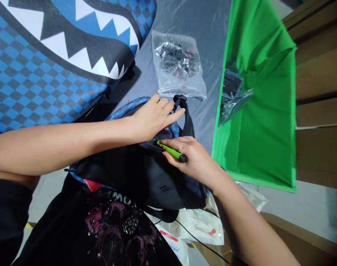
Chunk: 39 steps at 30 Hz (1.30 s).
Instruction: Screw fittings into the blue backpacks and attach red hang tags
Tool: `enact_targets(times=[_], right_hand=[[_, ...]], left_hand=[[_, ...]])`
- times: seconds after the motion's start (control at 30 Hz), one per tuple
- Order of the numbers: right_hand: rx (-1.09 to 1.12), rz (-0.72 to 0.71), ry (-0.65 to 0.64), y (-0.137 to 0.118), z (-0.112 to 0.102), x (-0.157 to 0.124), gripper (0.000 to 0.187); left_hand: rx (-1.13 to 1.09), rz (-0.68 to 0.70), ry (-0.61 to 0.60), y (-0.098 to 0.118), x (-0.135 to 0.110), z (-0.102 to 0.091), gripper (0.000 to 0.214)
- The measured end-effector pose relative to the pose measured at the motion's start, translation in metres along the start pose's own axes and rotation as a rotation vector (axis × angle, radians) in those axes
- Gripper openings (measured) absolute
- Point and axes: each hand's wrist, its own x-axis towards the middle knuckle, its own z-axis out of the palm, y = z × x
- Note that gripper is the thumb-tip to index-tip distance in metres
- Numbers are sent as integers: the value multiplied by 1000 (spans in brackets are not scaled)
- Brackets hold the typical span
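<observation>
A black backpack [124,173] with blue checkered trim lies across my lap and the table edge. My left hand [154,114] rests over its upper edge, one finger stretched out and the others curled onto the fabric by the trim. Pinched in my right hand [189,153] is a green pen-shaped tool [171,150] with a black end. Its far tip meets the black fabric just below my left hand, and I cannot tell whether it enters a seam or opening. A black strap [188,122] loops up beside my left fingers.
A clear plastic bag [179,62] with dark contents lies beyond my hands. On the left sits a large blue checkered bag [43,81] with a shark-mouth print. A green fabric bin [268,136] at the right holds dark packets [232,92]. Cardboard boxes [320,81] stand behind it.
</observation>
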Motion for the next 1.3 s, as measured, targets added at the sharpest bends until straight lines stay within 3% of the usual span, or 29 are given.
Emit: enact_targets(times=[0.27,0.4,0.63,0.83,1.03,1.3], right_hand=[[-10,-15,29,-1,1,1,28],[-46,-5,-21,-2,-3,3,26],[13,-61,0,3,-1,2,35],[13,-21,0,3,-1,0,36],[-28,41,64,1,3,-4,30],[2,146,259,-7,20,-7,20]], left_hand=[[73,21,-16,-1,3,0,81],[67,22,-20,-2,4,-1,78],[51,24,-33,-2,3,-4,73],[49,41,-22,-5,2,-3,76],[44,42,-27,-5,1,-4,79],[51,50,-22,-6,1,-3,82]])
